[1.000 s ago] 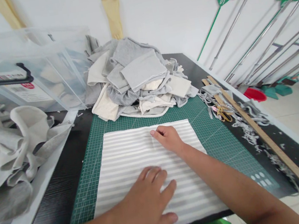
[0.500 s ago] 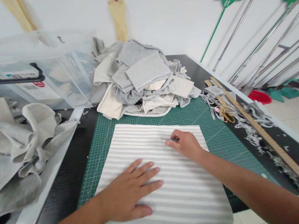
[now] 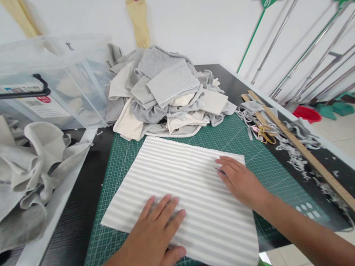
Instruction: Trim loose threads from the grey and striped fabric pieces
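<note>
While both hands rest on the grey-and-white striped rectangular fabric sheet (image 3: pixel 185 185), I read the layout as follows. Left hand (image 3: pixel 153 239): fingers spread, palm flat on the sheet's near-left part, gripping nothing. Right hand (image 3: pixel 241 181): fingers laid together on the sheet's right edge; a small dark tip shows at the fingertips (image 3: pixel 221 171), but I can't tell whether they pinch it or what it is. Striped sheet lies flat and skewed on the green gridded cutting mat (image 3: pixel 257 156), far-left corner pointing at the cloth pile, near-right corner overhanging the table's front edge.

Surroundings:
- Pile of grey and cream cloth scraps (image 3: pixel 168 94) at the mat's far edge, just beyond the sheet, apparently not touching it.
- Clear plastic storage bin with a black handle (image 3: pixel 33 87) far left, more cloth visible inside.
- Loose heap of pale grey fabric (image 3: pixel 20 174) on the left, on a lower metal-edged surface beside the black tabletop (image 3: pixel 75 210).
- Long wooden ruler (image 3: pixel 304 154) to the right of the mat, running diagonally, with grey fabric trimmings (image 3: pixel 296 150) strewn over and beside it.
- Gold-handled scissors (image 3: pixel 266 133) among those trimmings, near the ruler's far end, well apart from the right hand.
</note>
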Tool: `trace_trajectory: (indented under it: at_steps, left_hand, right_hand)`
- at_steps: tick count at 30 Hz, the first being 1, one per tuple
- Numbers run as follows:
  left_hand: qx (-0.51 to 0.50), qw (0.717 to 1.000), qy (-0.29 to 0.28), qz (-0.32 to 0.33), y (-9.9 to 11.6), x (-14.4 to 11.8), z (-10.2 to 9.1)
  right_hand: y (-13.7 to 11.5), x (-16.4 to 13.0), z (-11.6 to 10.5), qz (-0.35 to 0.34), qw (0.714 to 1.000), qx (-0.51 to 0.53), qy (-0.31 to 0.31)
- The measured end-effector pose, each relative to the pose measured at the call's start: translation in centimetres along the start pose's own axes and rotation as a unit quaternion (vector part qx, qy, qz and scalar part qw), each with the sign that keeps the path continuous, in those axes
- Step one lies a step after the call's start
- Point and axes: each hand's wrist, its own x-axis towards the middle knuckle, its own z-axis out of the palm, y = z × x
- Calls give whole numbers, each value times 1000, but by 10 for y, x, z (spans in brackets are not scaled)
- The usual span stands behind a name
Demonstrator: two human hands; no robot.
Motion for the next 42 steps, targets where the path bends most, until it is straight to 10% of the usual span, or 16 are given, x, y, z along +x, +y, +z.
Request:
trace_trajectory:
  at_steps: [11, 18, 28, 42]
  left_hand:
    - [-20, 997, 33, -68, -25, 6, -4]
    - [82, 972, 67, -208, -56, 4, -7]
    - [18, 998, 6, -61, 43, -18, 29]
    - [163, 985, 53, -24, 39, -30, 52]
  right_hand:
    - [-48, -72, -29, 27, 992, -108, -53]
    - [-93, -96, -62, -9, 988, 32, -148]
    - [-67, -87, -43, -37, 996, 40, -67]
    - [-80, -142, -18, -52, 994, 97, -10]
